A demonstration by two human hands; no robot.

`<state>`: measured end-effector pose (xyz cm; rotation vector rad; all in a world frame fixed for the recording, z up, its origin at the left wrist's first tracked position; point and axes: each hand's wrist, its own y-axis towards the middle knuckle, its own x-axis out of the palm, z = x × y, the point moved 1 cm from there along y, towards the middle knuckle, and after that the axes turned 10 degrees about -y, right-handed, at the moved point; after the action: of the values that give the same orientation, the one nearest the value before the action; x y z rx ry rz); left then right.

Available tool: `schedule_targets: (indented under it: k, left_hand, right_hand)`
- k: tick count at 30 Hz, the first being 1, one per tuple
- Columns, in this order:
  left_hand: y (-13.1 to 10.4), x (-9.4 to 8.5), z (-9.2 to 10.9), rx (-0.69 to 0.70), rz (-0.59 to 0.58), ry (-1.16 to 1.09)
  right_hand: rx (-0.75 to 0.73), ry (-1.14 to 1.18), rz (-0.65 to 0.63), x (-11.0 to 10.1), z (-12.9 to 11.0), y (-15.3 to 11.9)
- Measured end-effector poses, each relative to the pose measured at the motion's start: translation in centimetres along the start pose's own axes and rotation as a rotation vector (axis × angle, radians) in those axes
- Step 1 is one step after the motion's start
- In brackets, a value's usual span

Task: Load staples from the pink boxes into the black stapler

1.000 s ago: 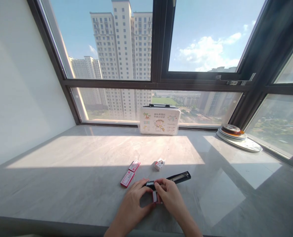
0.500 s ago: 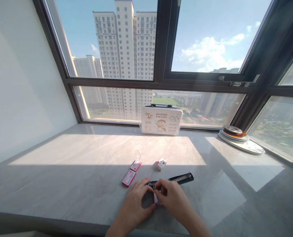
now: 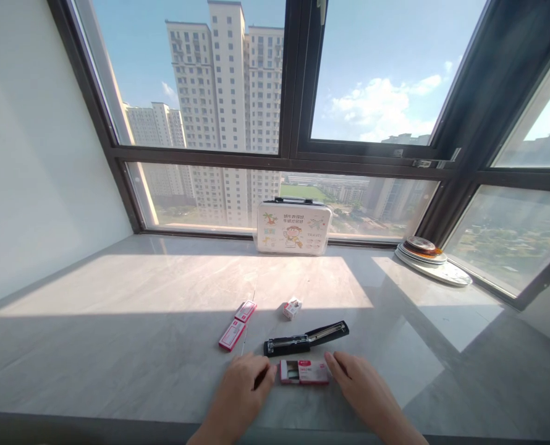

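A red and white staple box (image 3: pixel 313 372) lies partly slid open on the counter, its left end showing small pale contents. Just left of it is my left hand (image 3: pixel 245 389), fingers curled with thumb and forefinger together, a small gap from the box. At the box's right end, my right hand (image 3: pixel 365 383) has its fingers drawn together and the thumb close to the corner; whether it touches is unclear. No object shows in either hand. Behind the box lies a black stapler (image 3: pixel 307 339), spread open with its metal channel exposed.
Two red and white boxes (image 3: pixel 232 335) lie end to end on the left. A small white box (image 3: pixel 292 308) stands behind the stapler. A printed case (image 3: pixel 293 228) leans by the window, and stacked plates (image 3: pixel 421 253) sit at the right corner.
My hands were together over the box and the stapler's near part. They have drawn apart to the box's two ends, leaving the box and stapler in plain view. The camera view has shifted slightly.
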<state>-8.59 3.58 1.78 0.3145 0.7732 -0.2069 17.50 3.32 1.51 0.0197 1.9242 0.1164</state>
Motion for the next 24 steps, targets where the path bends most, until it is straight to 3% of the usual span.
schedule_targets:
  k: [4,7,9,14,17,20,24]
  left_hand:
    - [0.4,2.1,1.4,0.035,0.022,0.063]
    - [0.4,2.6,1.9,0.023,0.050,0.039]
    - [0.2,2.4,1.8,-0.021,0.076,-0.025]
    - [0.0,2.3,0.9,-0.053,0.101,-0.112]
    - [0.2,2.6,0.6,-0.064,0.111,-0.111]
    - [0.4,2.8,0.8,-0.082,0.118,-0.086]
    - [0.5,2.7,1.5,-0.101,0.121,-0.016]
  right_hand:
    - [0.000,0.014,0.020,1.4,-2.6,0.0]
    - [0.021,0.044,0.022,1.8,-3.4,0.3]
    - [0.055,0.095,-0.003,1.6,-1.8,0.6]
    - [0.235,0.391,-0.080,0.0,5.0,1.5]
    - [0.174,0.651,-0.146,-1.0,6.5,2.7]
    - [0.035,0.785,-0.135,-1.9,4.9,4.6]
    - [-0.152,0.828,-0.047,-2.3,-0.2,7.2]
